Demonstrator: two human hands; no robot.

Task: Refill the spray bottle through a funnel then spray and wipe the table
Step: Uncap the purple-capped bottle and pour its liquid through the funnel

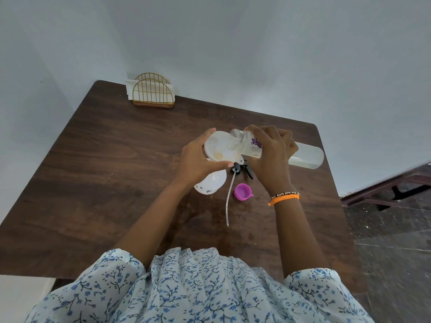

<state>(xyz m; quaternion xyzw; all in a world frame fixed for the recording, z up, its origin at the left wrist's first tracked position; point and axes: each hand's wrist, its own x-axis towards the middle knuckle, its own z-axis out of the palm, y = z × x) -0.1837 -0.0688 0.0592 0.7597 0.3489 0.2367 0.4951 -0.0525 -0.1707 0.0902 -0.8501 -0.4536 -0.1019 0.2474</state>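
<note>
Right grip (268,157) is wrapping the refill bottle (305,157), lying nearly flat, mouth pointing leftward over the funnel (221,148). Left grip (198,159) is clasping the funnel's rim.

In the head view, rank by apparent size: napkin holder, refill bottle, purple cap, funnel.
1. Refill bottle, tipped in the right hand
2. Napkin holder and funnel: look alike, holder is farther
3. Purple cap

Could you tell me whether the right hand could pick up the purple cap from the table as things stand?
Probably not yet: the right hand is wrapped around the tilted refill bottle over the funnel. The purple cap lies uncovered just below it, so nothing else blocks the way.
</note>
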